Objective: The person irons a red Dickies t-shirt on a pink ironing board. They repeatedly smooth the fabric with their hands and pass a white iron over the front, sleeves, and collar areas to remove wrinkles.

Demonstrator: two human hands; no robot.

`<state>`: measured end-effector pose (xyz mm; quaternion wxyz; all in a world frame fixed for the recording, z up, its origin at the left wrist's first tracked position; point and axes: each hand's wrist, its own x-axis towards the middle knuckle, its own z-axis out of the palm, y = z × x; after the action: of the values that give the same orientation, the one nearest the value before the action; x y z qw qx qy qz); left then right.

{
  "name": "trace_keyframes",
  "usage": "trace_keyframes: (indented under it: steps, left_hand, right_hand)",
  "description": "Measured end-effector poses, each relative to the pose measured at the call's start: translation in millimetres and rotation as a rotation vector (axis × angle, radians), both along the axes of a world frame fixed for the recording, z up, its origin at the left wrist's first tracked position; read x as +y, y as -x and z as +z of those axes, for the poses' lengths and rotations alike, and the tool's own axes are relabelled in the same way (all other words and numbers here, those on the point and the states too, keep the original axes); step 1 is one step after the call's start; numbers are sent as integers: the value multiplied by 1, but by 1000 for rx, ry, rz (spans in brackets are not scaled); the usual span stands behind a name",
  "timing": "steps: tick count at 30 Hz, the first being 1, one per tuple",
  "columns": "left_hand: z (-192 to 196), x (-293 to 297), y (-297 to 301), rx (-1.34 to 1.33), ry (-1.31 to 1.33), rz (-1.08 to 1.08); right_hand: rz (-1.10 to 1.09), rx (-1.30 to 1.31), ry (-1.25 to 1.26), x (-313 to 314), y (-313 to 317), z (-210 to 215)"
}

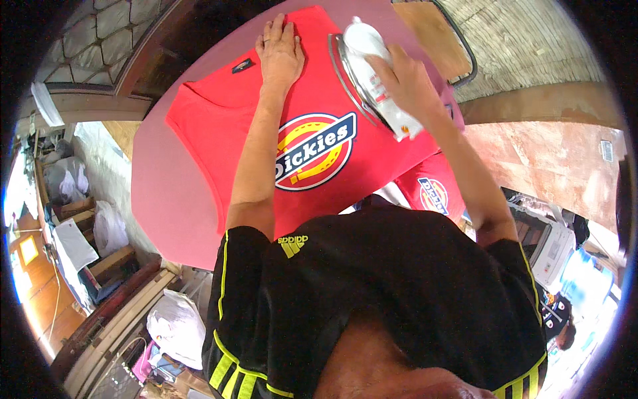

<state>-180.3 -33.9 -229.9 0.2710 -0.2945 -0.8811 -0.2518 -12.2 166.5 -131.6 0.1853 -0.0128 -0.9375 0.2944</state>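
Note:
A red sleeveless shirt [226, 133] is spread on a pink padded ironing surface [156, 179]. A round yellow, white and navy print [316, 151] marks the shirt, and a small dark label sits at its neckline. My left hand [280, 52] lies flat on the cloth near the far edge, fingers stretched out, a ring on one of them. To the right, my right hand [404, 78] is wrapped round the handle of a white iron [363, 41]. The iron's metal soleplate edge shows along its left side, over the shirt. Part of its underside is hidden.
Another red printed garment [430, 191] hangs or lies by the near right edge. White plastic bags [176, 326] and stacked wooden planks [113, 326] stand at the left. A whitish appliance [553, 249] and a blue water jug [588, 279] are at the lower right, near another person [555, 318].

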Motion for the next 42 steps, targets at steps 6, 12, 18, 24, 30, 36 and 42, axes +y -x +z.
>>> trace_keyframes:
  steps: [6, 12, 18, 24, 30, 36, 42]
  left_hand:
    - [-7, -8, 10, -34, -394, -27]
    - [-5, -14, 8, 44, -441, 15]
    - [-3, -19, 10, -18, -456, -25]
    - [51, -71, -43, -244, -467, 15]
    - [38, -158, -150, -96, -81, 368]
    - [9, -210, -253, -172, 189, 799]
    - [0, -240, -300, -148, 156, 827]
  right_hand:
    - [81, 18, -125, -10, 109, 9]
    - [65, -158, -283, -35, 140, 55]
    - [39, -388, -99, 25, 110, 50]
    - [-44, -535, 118, 163, 52, 55]
    - [-198, -475, -41, 224, 34, 33]
    - [-205, -368, -19, 227, 75, 7]
    - [-194, -360, 62, 229, 93, -5]
